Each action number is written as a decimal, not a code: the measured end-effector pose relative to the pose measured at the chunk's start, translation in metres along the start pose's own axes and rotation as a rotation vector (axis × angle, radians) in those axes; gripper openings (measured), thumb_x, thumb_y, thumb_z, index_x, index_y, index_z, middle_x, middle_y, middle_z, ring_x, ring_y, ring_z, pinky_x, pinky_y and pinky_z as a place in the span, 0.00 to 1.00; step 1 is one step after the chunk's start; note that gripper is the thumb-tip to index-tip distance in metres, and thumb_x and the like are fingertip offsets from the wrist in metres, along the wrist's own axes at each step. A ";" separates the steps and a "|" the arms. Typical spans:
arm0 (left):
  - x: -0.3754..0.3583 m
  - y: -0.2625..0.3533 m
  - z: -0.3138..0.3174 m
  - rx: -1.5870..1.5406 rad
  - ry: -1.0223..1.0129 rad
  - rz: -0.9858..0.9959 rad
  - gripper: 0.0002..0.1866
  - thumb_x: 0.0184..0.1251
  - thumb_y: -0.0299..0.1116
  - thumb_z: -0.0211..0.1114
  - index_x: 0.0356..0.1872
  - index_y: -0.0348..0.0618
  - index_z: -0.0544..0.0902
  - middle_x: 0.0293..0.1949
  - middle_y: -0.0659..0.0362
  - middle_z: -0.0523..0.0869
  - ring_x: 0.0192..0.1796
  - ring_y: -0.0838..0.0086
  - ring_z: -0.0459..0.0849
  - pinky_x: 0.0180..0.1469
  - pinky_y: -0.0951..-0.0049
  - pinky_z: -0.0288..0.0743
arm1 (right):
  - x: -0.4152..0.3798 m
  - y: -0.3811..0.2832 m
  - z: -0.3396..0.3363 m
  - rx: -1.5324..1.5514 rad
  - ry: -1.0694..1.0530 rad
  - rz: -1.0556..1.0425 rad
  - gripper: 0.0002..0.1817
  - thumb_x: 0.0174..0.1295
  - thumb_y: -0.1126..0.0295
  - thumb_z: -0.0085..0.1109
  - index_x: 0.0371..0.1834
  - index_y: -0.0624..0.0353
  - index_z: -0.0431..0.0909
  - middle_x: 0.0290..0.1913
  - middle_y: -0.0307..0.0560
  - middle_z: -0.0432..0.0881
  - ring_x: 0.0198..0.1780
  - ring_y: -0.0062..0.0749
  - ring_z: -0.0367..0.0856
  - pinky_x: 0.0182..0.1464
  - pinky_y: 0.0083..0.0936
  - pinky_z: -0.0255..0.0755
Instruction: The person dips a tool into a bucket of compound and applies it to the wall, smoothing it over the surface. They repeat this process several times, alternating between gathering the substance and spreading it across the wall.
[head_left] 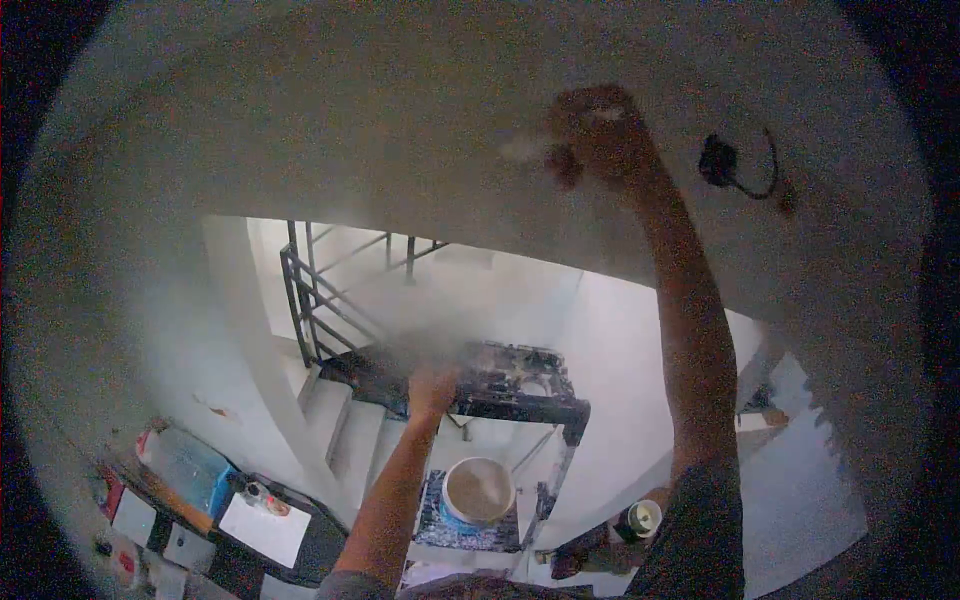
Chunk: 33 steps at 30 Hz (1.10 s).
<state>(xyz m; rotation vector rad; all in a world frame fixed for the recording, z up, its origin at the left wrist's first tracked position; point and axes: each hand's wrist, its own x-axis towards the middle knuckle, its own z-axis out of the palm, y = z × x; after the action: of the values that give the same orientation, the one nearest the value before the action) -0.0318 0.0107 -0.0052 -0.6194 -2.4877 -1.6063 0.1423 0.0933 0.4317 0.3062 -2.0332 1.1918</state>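
Note:
My right hand (600,135) is raised to the dim, rough ceiling (430,130), its fingers curled. A pale, blurred bit shows at the fingers; what they hold I cannot make out. My left hand (432,388) reaches forward over the paint-spattered dark platform (510,372) of a stand or ladder. A grey blur covers its fingers. Below, a white bucket (480,492) with greyish-beige contents sits on a lower spattered step (440,528). To the right of my raised hand, a black fitting (716,160) with a curved cable is on the ceiling.
A dark metal railing (310,300) and white stairs (350,430) lie beyond the platform. At lower left are a blue-edged clear container (190,465) and a white sheet (262,530) on a dark surface. A round pale-topped container (643,518) stands at lower right.

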 end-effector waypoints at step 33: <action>-0.003 -0.002 0.007 0.212 0.242 0.316 0.12 0.61 0.39 0.59 0.27 0.40 0.82 0.27 0.46 0.83 0.32 0.52 0.84 0.34 0.53 0.78 | 0.006 -0.001 0.015 -1.220 -0.267 -0.640 0.09 0.57 0.64 0.60 0.37 0.56 0.80 0.23 0.44 0.80 0.24 0.29 0.78 0.34 0.31 0.75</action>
<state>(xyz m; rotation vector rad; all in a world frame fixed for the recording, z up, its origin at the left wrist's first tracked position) -0.0290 0.0153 -0.0102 -0.6987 -2.2132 -1.2076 0.1313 0.0811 0.4326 0.4379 -2.2294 -0.5450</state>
